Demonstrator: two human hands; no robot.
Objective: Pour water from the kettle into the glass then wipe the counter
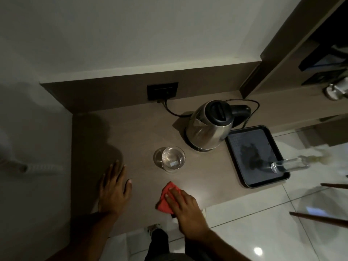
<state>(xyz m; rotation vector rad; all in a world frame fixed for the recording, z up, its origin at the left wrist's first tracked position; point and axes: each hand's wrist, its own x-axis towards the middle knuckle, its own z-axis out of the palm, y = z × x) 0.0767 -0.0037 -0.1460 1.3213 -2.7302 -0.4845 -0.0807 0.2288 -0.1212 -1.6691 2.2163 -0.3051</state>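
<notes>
A steel kettle with a black lid stands on its base at the back of the brown counter, its cord plugged into the wall socket. A clear glass holding water stands in front of it, near the counter's middle. My right hand lies flat on a folded red cloth, pressing it onto the counter near the front edge, below the glass. My left hand rests flat on the counter with fingers spread, left of the cloth, holding nothing.
A black tray sits at the counter's right end with an empty glass lying on its side in it. A black socket plate is on the back panel. White tiled floor lies to the right and front.
</notes>
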